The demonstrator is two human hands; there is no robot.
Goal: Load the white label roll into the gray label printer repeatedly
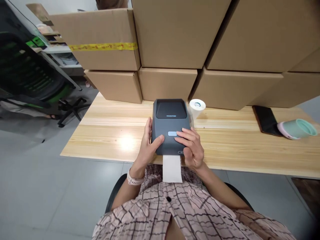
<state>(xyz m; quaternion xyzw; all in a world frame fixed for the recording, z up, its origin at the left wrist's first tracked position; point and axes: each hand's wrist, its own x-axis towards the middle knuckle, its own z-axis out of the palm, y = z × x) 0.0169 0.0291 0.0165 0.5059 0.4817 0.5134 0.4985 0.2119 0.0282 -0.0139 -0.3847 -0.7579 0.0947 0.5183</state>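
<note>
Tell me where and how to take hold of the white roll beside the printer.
Probably best around the curved outer wall of the white roll, coming from its right: it stands upright with its round end up, the printer crowds its left, cardboard boxes rise behind, and bare tabletop lies to the right.

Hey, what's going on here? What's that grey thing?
A person has both hands on a grey printer at a table. The left hand is against its side, thumb on top. The right hand has its fingers over the top, by the blue button; I can't tell if it's being pressed. White paper sticks out of the front, towards the person. A white roll stands beside it.
</note>
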